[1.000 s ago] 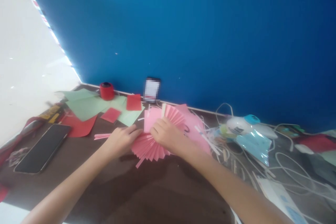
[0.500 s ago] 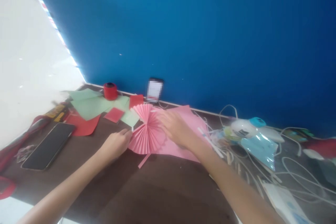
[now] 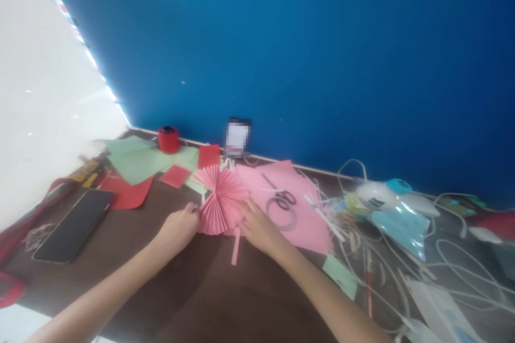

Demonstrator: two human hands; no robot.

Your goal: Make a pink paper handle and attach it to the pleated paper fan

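Observation:
A pink pleated paper fan [image 3: 221, 198] stands spread open on the dark brown table [image 3: 225, 300]. My left hand [image 3: 179, 225] pinches its lower left edge with curled fingers. My right hand [image 3: 257, 225] holds the fan's lower right edge, fingers partly stretched. A narrow pink strip [image 3: 235, 249] hangs from the fan's base between the hands. Behind the right hand lies a flat pink sheet [image 3: 306, 214] with scissors [image 3: 284, 195] and a ring of clear tape [image 3: 281, 220] on it.
A dark phone [image 3: 74, 225] lies at the left. Green sheets [image 3: 139, 161], red paper pieces [image 3: 174, 176] and a red tape roll [image 3: 168, 139] sit near the blue wall [image 3: 322, 53]. White cables, paper strips and plastic bags [image 3: 396, 220] crowd the right side.
My right hand has come back from the fan's upper right to its lower right edge, uncovering the scissors and tape ring. The fan has shifted slightly left and its strip now hangs straight down.

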